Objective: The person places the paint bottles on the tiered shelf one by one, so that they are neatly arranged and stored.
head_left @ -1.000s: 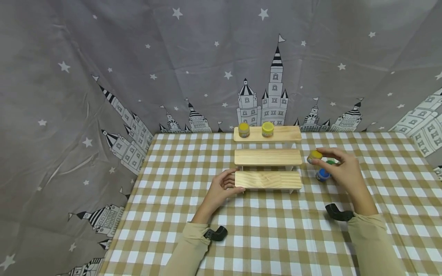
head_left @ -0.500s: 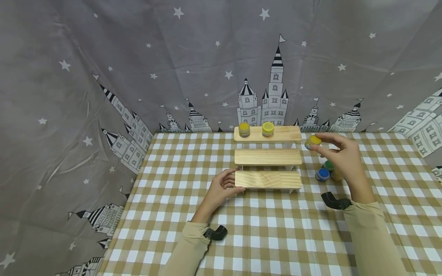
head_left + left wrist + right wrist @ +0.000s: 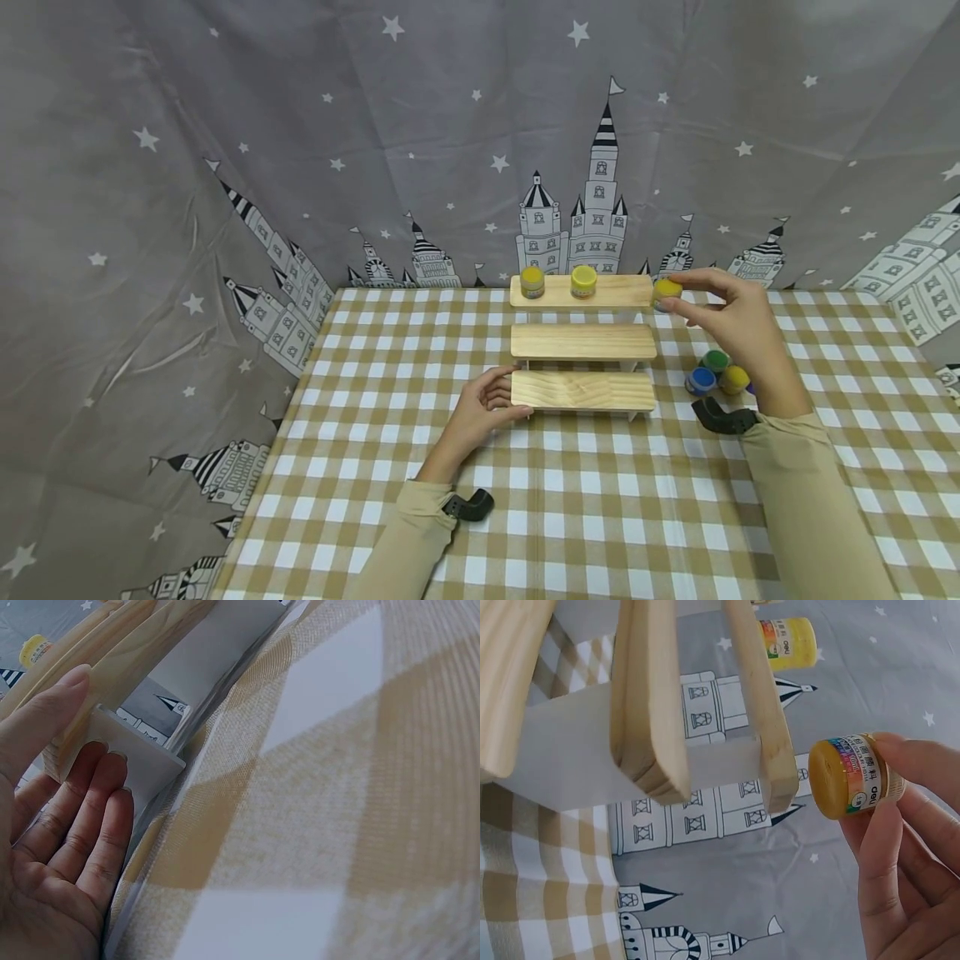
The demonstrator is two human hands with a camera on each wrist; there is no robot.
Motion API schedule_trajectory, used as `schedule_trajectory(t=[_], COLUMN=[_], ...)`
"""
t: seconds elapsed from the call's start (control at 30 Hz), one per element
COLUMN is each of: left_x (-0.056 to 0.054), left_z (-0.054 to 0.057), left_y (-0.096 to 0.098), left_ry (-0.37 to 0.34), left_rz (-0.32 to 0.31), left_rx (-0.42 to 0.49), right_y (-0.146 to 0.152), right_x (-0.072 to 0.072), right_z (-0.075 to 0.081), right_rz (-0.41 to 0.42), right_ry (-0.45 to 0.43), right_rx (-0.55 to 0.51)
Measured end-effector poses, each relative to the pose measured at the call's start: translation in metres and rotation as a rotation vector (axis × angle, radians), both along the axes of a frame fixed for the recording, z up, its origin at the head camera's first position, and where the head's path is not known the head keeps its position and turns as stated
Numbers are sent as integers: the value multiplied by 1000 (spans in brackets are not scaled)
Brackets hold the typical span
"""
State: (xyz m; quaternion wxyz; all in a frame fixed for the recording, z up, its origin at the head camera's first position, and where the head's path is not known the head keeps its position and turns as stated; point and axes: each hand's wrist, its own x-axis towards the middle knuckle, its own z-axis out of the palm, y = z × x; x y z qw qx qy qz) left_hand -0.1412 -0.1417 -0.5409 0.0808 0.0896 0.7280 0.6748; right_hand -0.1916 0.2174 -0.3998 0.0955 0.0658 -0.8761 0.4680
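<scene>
My right hand (image 3: 738,321) pinches a small paint jar (image 3: 666,292) with a yellow lid between thumb and fingers, at the right end of the top step. In the right wrist view this paint jar (image 3: 855,776) is held in the air, apart from the shelf end. My left hand (image 3: 483,410) grips the left end of the bottom step of a three-step wooden shelf (image 3: 582,390). In the left wrist view its thumb (image 3: 56,712) lies on the board and the fingers curl beneath. Two more yellow-lidded paint jars (image 3: 532,282) (image 3: 583,282) stand on the top step.
To the right of the shelf, several paint jars stand close together on the checked tablecloth (image 3: 585,517): blue (image 3: 701,382), green (image 3: 715,361) and yellow (image 3: 734,380), with another blue one partly hidden by the right wrist. A grey castle-print curtain (image 3: 420,125) hangs behind.
My right hand has lifted the yellow-lidded paint jar from beside the other jars, up and left to the top step's right end. My left hand has stayed on the shelf.
</scene>
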Motion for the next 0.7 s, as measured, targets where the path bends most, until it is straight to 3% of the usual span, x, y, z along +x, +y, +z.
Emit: schedule_trajectory(t=[0.27, 0.7], left_x=[0, 0], left_z=[1, 2], left_y=[0, 1], left_ry=[-4, -11], left_rz=[0, -2], left_rx=[-3, -2], right_y=[-9, -22], right_x=[-11, -26], right_z=[3, 3], right_rz=[50, 101], right_ry=[21, -9], right_rx=[-41, -23])
